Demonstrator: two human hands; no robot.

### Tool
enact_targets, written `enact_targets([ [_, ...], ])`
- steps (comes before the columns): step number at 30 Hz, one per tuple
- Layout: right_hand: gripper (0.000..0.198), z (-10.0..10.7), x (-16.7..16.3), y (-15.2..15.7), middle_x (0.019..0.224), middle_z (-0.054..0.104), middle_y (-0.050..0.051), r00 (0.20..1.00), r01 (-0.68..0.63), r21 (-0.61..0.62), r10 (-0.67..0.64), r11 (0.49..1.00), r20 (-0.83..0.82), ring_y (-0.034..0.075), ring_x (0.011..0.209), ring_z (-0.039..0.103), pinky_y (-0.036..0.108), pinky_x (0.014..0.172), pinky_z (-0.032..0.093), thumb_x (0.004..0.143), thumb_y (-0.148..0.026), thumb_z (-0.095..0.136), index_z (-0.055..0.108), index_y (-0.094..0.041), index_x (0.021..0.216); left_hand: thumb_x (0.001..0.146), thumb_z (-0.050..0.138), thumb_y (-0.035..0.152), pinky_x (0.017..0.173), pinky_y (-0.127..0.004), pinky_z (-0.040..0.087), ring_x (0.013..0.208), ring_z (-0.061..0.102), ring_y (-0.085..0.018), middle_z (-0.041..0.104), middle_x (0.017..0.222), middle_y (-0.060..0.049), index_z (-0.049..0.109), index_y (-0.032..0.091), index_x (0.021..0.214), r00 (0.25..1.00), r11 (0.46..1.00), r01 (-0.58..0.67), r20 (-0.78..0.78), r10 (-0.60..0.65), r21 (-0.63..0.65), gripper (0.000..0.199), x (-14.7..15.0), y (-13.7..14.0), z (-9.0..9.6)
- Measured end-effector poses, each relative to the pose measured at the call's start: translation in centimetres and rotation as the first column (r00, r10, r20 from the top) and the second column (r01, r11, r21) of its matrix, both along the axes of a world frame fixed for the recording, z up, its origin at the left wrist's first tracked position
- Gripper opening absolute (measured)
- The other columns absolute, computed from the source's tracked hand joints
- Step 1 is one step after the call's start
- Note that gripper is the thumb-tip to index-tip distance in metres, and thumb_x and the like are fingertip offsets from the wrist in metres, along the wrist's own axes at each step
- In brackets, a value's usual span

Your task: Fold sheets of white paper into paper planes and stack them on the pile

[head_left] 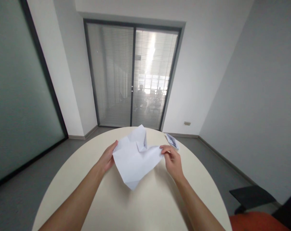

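Observation:
A white sheet of paper (pixel 133 160), creased and partly folded, is held up over the pale round table (pixel 107 205). At the paper's left edge my left hand (pixel 108 156) grips it, with the fingers partly hidden behind the sheet. My right hand (pixel 171 160) pinches the right corner between thumb and fingers. A folded flap stands up at the top of the sheet, and one corner points down toward me. The paper casts a soft shadow on the tabletop.
Near the table's far right edge lies a flat printed item (pixel 171 141), perhaps a booklet. A chair with a red seat (pixel 256 221) and black armrest (pixel 252 196) stands at the lower right. Beyond the table is a glass partition (pixel 133 73) with blinds.

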State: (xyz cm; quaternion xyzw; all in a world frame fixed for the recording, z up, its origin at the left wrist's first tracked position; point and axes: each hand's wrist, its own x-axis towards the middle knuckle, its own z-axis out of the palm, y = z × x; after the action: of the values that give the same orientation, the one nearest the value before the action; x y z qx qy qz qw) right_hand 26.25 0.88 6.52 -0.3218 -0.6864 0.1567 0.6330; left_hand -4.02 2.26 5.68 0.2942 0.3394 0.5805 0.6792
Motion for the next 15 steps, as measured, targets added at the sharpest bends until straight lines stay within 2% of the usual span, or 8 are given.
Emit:
enact_targets([
  [5,0.013,1.0,-0.8,0.0,0.077,0.058,-0.001,0.947,-0.077,0.033,0.084,0.996,-0.311,0.025,0.106,0.065,0.041,0.092,0.045,0.085,-0.016,0.055,0.057,-0.022,0.074,0.088,0.068,0.036,0.073,-0.034,0.061,0.087,0.074,-0.028,0.076,0.096,-0.014,0.067,0.011,0.114,0.999,0.998,-0.038,-0.005,0.038,0.050,0.036,0.6,-0.4,0.8],
  [9,0.014,1.9,-1.0,-0.3,0.072,0.054,-0.003,0.900,-0.091,0.093,0.122,0.992,-0.418,0.025,0.103,0.066,0.044,0.095,0.044,0.084,-0.018,0.058,0.055,-0.022,0.071,0.084,0.072,0.040,0.068,-0.030,0.059,0.079,0.074,-0.024,0.076,0.091,-0.010,0.068,0.013,0.104,0.993,0.987,-0.115,-0.012,0.117,0.114,0.033,0.6,-0.5,1.3],
  [12,0.012,2.2,-1.1,-0.8,0.075,0.056,-0.001,0.921,-0.085,0.051,0.098,0.995,-0.377,0.026,0.107,0.064,0.042,0.092,0.045,0.082,-0.016,0.052,0.057,-0.023,0.073,0.080,0.077,0.038,0.061,-0.025,0.056,0.068,0.071,-0.019,0.075,0.083,-0.005,0.067,0.016,0.092,0.987,0.972,-0.144,-0.049,0.156,0.185,0.027,0.9,-0.5,1.1],
  [15,0.012,1.8,-1.1,-1.1,0.086,0.062,0.003,0.995,-0.029,-0.062,0.023,0.998,-0.102,0.026,0.105,0.062,0.039,0.087,0.046,0.079,-0.014,0.051,0.059,-0.022,0.079,0.080,0.077,0.035,0.057,-0.024,0.054,0.066,0.071,-0.019,0.074,0.081,-0.005,0.067,0.016,0.089,0.995,0.984,-0.070,-0.065,0.082,0.165,0.023,1.1,-0.7,0.5],
])
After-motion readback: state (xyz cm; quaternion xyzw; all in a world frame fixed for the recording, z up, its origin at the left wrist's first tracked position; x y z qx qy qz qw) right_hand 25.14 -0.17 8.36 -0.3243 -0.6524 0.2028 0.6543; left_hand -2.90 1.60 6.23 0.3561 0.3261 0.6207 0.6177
